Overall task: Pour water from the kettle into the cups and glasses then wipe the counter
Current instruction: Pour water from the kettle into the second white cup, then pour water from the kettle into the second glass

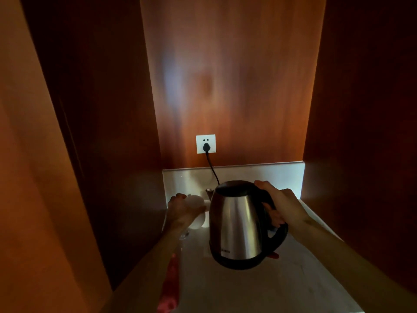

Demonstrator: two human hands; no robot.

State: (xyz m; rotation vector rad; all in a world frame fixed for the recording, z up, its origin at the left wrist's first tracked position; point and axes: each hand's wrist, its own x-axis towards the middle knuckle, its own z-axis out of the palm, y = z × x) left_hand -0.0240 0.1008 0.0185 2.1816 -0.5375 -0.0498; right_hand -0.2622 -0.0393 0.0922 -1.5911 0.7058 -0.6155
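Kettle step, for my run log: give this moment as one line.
right hand: grips kettle handle, kettle lifted | left hand: holds white cup | red cloth: on counter edge | pouring: not visible

The steel kettle point(239, 224) is gripped by the right hand point(281, 203) above the tabletop point(259, 288); left of the kettle, a white cup point(196, 211) is held by the left hand point(180, 211).

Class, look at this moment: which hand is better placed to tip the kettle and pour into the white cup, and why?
The right hand: it already grips the kettle by its black handle, lifted off the counter. The left hand is busy holding the white cup beside the kettle, so it steadies the cup.
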